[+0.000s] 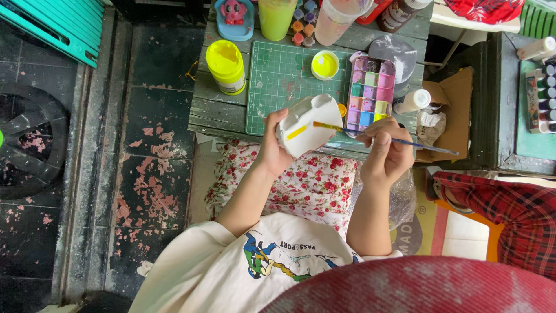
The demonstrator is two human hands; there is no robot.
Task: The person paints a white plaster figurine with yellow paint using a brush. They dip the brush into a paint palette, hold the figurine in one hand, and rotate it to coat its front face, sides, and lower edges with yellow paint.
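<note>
Fingers [272, 119] wrapping the white plaster figure [310, 124], brush fingers [376, 130] pinching tight

We're holding the figure over the table's near edge [220, 128], left hand [271, 148] gripping it, right hand [387, 152] dragging the yellow-tipped paintbrush [405, 142] across it beside the paint palette [370, 93].

Soft, even daylight over my worktable [220, 110]; colours vivid, no harsh glare. Dark floor tiles [150, 174] at left dimmer, matte. Faint shadow under my left hand [272, 148] on white figurine [310, 124]. Centre sharp: cutting mat grid [284, 81] crisp. Red blurred shape [417, 287] at bottom edge out of focus. Slight wide-angle bending toward frame edges.
</note>
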